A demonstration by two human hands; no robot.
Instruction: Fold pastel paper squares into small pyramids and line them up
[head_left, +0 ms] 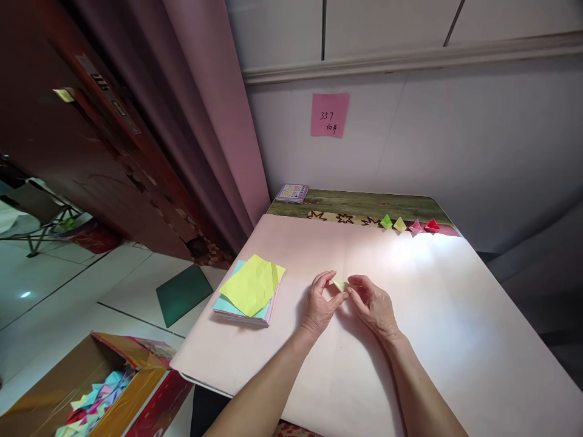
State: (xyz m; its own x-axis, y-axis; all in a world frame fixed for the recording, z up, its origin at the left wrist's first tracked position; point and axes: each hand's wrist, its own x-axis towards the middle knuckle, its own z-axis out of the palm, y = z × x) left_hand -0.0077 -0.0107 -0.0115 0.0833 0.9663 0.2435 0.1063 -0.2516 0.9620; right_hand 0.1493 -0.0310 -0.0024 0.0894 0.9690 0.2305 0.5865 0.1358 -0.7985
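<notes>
The person's left hand (319,303) grips the left side of a small folded pale yellow paper (339,284) between thumb and fingers. The right hand (376,305) pinches the same paper at its right side. Both hands are near the middle of the counter (464,340).

To the left on the counter I note a stack of coloured paper (231,306), with a bright yellow sheet (252,285) lying askew on top. Toward the far right edge sit four folded pieces in a row: a green piece (387,222), a cream piece (399,224), a pink piece (416,227) and a red piece (432,226). A printed pad (293,193) occupies the far left corner.

On the floor, an open cardboard box (68,376) contains multicoloured folded papers (98,397). A pink note (330,115) on the wall reads "357", with further handwriting below.
</notes>
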